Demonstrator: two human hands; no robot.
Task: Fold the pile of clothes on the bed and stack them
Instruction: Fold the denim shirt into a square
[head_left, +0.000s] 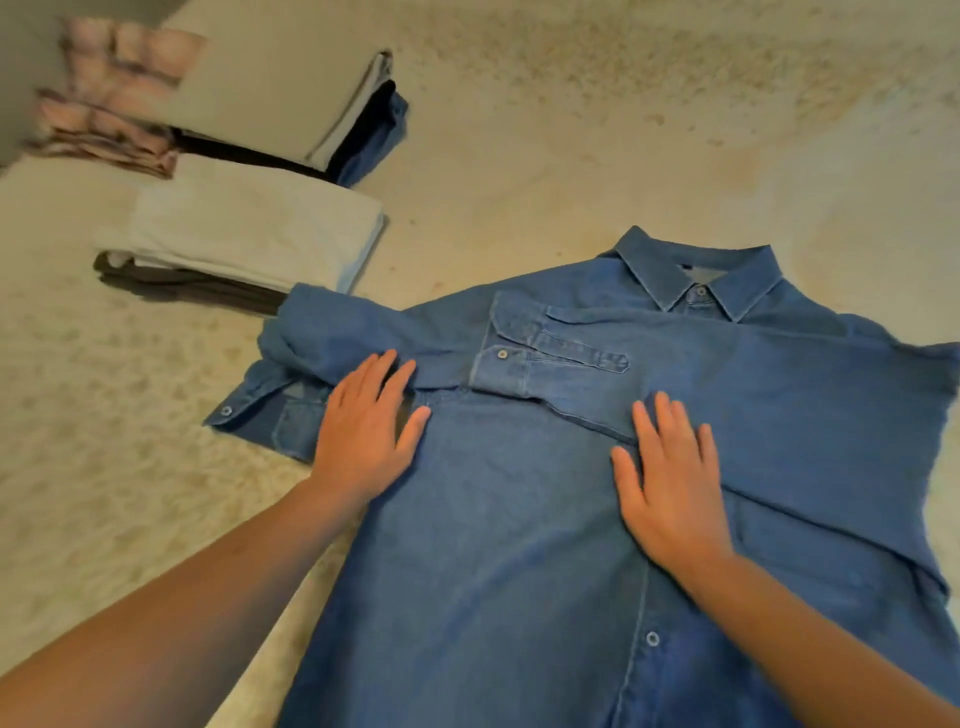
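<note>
I am pressing my left hand and right hand, both spread flat, on the denim shirt, smoothing outward before folding the crossed sleeve beyond my fingertips.

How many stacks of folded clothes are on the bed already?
2, both left of the denim shirt: the near stack with a pale garment on top, just beyond the shirt's sleeve, and the far stack behind it. More may lie outside the picture.
</note>
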